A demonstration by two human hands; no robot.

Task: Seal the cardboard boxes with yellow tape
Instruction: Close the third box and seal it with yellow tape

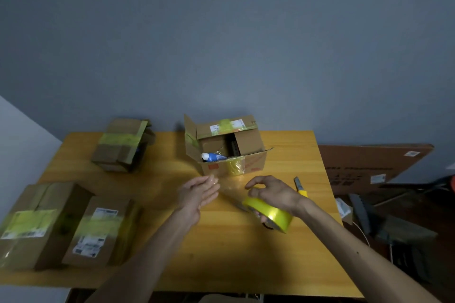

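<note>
In the head view, we see a wooden table (270,253) filling the lower half of the frame, under a grey wall.

The right hand (273,192), lower right of centre, grips the yellow tape roll (270,214). Its fingers are curled round the roll, which is tilted and held just above the table. The thumb and forefinger are bent over the upper edge of the roll.

The left hand (197,194), just left of centre, has its fingers nearly straight and held together, pointing toward the upper right. A thin, glossy strip of tape (229,188) runs from the roll to those fingertips, which touch its end. The strip is blurred, so we cannot tell more about how it is held.

Just above both hands stands the open box (251,162) with its flaps up. It has yellow tape on the front wall and the rear flap. A blue and white bottle (213,157) lies inside, at the left.

1 taped box (123,145) sits at the upper left of the table, with a yellow band across its top.

2 more taped boxes (32,224) (98,231) sit side by side at the lower left, each with white labels.

A yellow utility knife (301,187) lies on the table just right of the right hand.

Beyond the table's right edge, a large flat cardboard sheet (369,165) leans at the right of the frame.
</note>
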